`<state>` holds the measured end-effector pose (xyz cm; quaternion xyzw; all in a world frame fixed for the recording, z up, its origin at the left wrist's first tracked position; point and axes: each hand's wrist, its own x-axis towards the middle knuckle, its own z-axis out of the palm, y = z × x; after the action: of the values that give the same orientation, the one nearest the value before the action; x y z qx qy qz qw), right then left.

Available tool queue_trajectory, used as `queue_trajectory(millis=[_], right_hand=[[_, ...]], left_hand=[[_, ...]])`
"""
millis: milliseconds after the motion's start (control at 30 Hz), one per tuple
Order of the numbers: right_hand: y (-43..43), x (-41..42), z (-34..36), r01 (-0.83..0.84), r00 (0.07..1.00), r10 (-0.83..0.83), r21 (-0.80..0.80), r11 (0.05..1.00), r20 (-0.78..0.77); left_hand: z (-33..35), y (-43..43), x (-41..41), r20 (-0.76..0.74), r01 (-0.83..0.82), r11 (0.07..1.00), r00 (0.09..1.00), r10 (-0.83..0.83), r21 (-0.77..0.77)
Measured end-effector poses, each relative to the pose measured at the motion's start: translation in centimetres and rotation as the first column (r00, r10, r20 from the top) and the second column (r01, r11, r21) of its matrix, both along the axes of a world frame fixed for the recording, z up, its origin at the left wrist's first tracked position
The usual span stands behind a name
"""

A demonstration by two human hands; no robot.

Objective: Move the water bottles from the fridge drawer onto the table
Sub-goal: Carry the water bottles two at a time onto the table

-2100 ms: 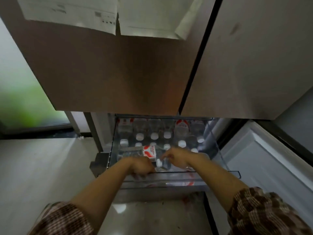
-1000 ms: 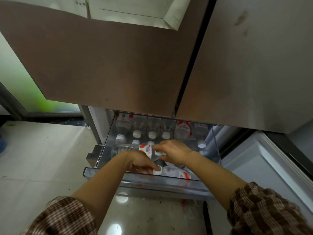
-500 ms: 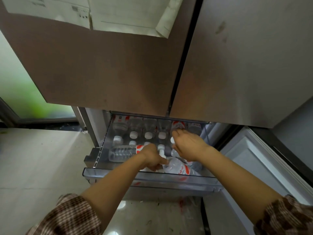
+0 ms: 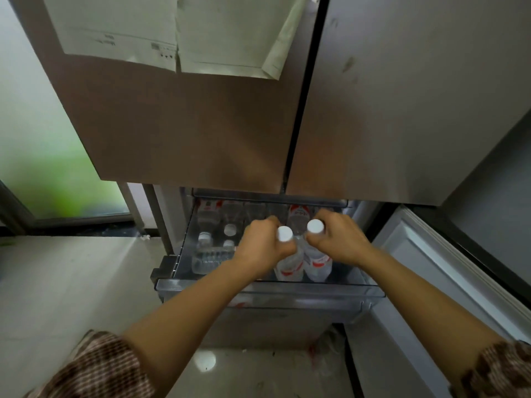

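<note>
We are gripping two water bottles by their necks, one in each hand. Our left hand (image 4: 263,248) is curling around the left bottle (image 4: 288,264) just under its white cap, and our right hand (image 4: 337,239) is wrapping the right bottle (image 4: 317,264) the same way. Both bottles are standing upright, close side by side, with their red-and-white labels showing below our fingers. Their lower ends are sitting inside the open fridge drawer (image 4: 270,288), near its clear front wall; we cannot tell whether their bases are resting on the drawer bottom.

To the left of our left hand a lying bottle (image 4: 211,258) is stretching across the drawer. Behind it, upright bottles (image 4: 230,229) are standing in rows toward the back, partly hidden by our hands. The two closed upper doors (image 4: 186,124) are hanging over the back of the drawer and shading it. Paper sheets (image 4: 120,33) are sticking to the left one, one corner folding over. On the right, a lower door (image 4: 431,268) is standing open, showing its white inner face.

Our checked sleeves (image 4: 94,369) are framing the bottom corners. A pale glossy floor (image 4: 71,282) is spreading out below, and a frosted glass panel (image 4: 43,168) is glowing green on the left.
</note>
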<state>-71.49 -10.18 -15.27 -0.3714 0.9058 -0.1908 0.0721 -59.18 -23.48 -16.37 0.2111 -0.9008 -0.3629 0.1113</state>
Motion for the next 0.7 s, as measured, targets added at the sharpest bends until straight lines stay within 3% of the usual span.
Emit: queue_trajectory(millis=[133,333,533,700], right_hand=[[-1.6,3.0,3.7,0.058,0.998,-0.058,-0.239,0.969,0.007],[-5.3,10.4,9.5,-0.042,0.999,0.021,-0.479,0.877,-0.050],[-10.5,21.3,12.5,-0.261,0.964,0.249,-0.524,0.810,-0.095],[-15.3,31.7,10.0,-0.404,0.896,0.443,-0.460,0.790,-0.026]], left_hand=[[3.3,-2.2,3.6,-0.144,-0.042,0.997,0.989,0.031,-0.072],[8.2,-5.8,12.3,-0.288,-0.203,0.964,0.946,0.147,-0.174],[11.2,-8.6,24.8,-0.377,-0.419,0.867,0.874,0.305,-0.270],[10.0,-10.1,37.7,-0.326,-0.555,0.797,0.819,0.473,-0.238]])
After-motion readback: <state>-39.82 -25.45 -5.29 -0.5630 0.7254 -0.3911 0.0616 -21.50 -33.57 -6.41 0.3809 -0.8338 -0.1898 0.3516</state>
